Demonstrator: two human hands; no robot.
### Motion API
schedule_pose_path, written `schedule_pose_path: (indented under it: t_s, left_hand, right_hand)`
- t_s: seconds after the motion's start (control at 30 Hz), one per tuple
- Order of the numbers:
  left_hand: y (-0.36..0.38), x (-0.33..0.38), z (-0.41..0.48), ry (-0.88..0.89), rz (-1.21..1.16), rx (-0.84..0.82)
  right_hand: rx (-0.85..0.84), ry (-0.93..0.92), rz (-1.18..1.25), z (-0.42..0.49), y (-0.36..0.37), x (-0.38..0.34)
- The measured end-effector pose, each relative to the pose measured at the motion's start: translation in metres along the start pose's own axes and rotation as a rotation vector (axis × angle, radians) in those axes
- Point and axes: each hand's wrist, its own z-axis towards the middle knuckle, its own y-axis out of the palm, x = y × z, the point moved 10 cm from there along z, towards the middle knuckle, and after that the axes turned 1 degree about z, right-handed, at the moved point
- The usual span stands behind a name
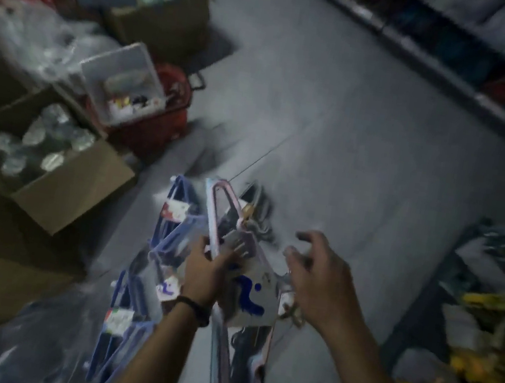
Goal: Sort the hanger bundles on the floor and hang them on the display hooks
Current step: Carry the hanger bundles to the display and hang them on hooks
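Pastel hanger bundle (245, 298), carrying a white card with a blue mark, is at lower centre of the frame, raised above the floor (334, 138); left hand (203, 269) has its grip closed round the bundle's upper part; right hand (316, 279) is just beside it, grip open, fingers spread; blue hanger bundles (173, 228) lie on the floor left of it; cardboard box (79, 198) and red basket (163, 122) stand at left; frame is blurred.

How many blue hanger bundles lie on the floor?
3 blue hanger bundles: one beyond the left hand, one beside its wrist, one left of the forearm. Blur may hide more.
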Motion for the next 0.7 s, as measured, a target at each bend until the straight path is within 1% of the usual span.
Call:
schedule_pose_path:
  t_s: [0.03, 0.07, 0.13, 0.17, 0.27, 0.33, 0.43, 0.57, 0.63, 0.7]
  left_hand:
    - [0.018, 0.014, -0.015, 0.013, 0.0, -0.062]
    - [0.034, 0.027, -0.03, 0.027, 0.003, -0.12]
    - [0.065, 0.052, -0.06, 0.064, 0.03, -0.241]
    - [0.079, 0.062, -0.076, 0.073, 0.042, -0.299]
    - [0.115, 0.081, -0.128, 0.084, 0.041, -0.502]
    - [0.133, 0.086, -0.168, 0.102, 0.061, -0.649]
    - [0.149, 0.086, -0.237, 0.11, 0.095, -0.854]
    - [0.156, 0.08, -0.338, 0.113, 0.232, -1.071]
    - [0.157, 0.078, -0.387, 0.175, 0.293, -1.139]
    - [0.158, 0.076, -0.435, 0.258, 0.375, -1.202]
  right_hand:
    - [0.033, -0.038, -0.03, -0.009, -0.011, -0.009]
    - [0.027, -0.055, -0.08, -0.019, -0.015, -0.015]
    - [0.019, -0.015, -0.168, -0.044, -0.022, -0.012]
    - [0.076, 0.001, -0.158, -0.061, -0.033, -0.012]
    - [0.405, 0.099, -0.081, -0.123, -0.075, -0.005]
    - [0.566, 0.189, -0.06, -0.17, -0.092, 0.003]
    - [0.708, 0.315, -0.087, -0.246, -0.109, 0.013]
    - [0.876, 0.497, -0.177, -0.362, -0.121, 0.02]
    - [0.967, 0.554, -0.161, -0.422, -0.124, 0.018]
    - [1.04, 0.61, -0.197, -0.479, -0.125, 0.013]
